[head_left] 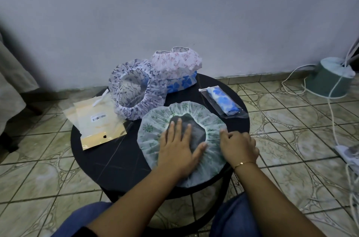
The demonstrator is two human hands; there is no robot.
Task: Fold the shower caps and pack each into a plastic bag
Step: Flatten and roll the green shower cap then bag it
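A green-patterned white shower cap (196,112) lies spread flat, opening up, on the round black table (120,163). My left hand (179,145) presses flat on its middle, fingers straight and spread. My right hand (238,146) rests on the cap's right rim with fingers curled onto the edge. Behind it stand a dark-blue-print cap (136,87), a pink-print cap (176,62) and a blue-flower cap (182,82) beneath the pink one. A folded blue-flower cap sealed in a clear plastic bag (223,101) lies at the table's right. A stack of empty plastic bags (97,122) lies at the left.
A white wall rises just behind the table. Tiled floor surrounds it. At the right stand an upturned green bucket (328,81), white cables (332,116) and a power strip (347,151). Pale fabric hangs at the far left. My knees in blue trousers are below the table.
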